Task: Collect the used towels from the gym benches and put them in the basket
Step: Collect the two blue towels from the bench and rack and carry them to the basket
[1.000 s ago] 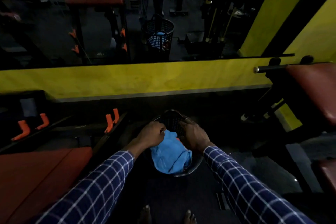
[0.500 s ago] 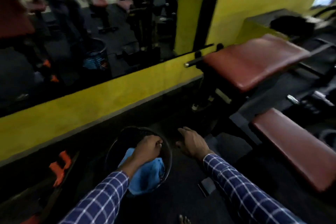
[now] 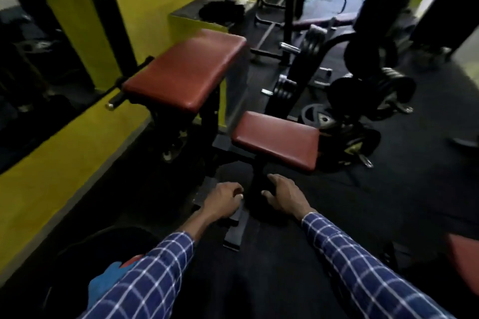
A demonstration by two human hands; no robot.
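Observation:
The black basket (image 3: 77, 254) stands on the floor at lower left, partly hidden by my left sleeve. A blue towel (image 3: 105, 285) lies inside it, with a bit of red beside it. My left hand (image 3: 223, 201) hovers over the dark floor, fingers loosely curled, holding nothing. My right hand (image 3: 283, 194) is beside it, fingers spread, empty. Ahead stand two red padded benches, a large pad (image 3: 185, 70) and a smaller seat (image 3: 277, 138); no towel shows on either.
A yellow wall base (image 3: 51, 171) with a mirror above runs along the left. Weight plates and a rack (image 3: 363, 96) crowd the right. A black bench foot (image 3: 234, 230) lies on the floor under my hands. Another red pad (image 3: 464, 264) sits at far right.
Both hands have left the basket and the blue towel stays inside it. My view has swung right, from the basket toward the red benches.

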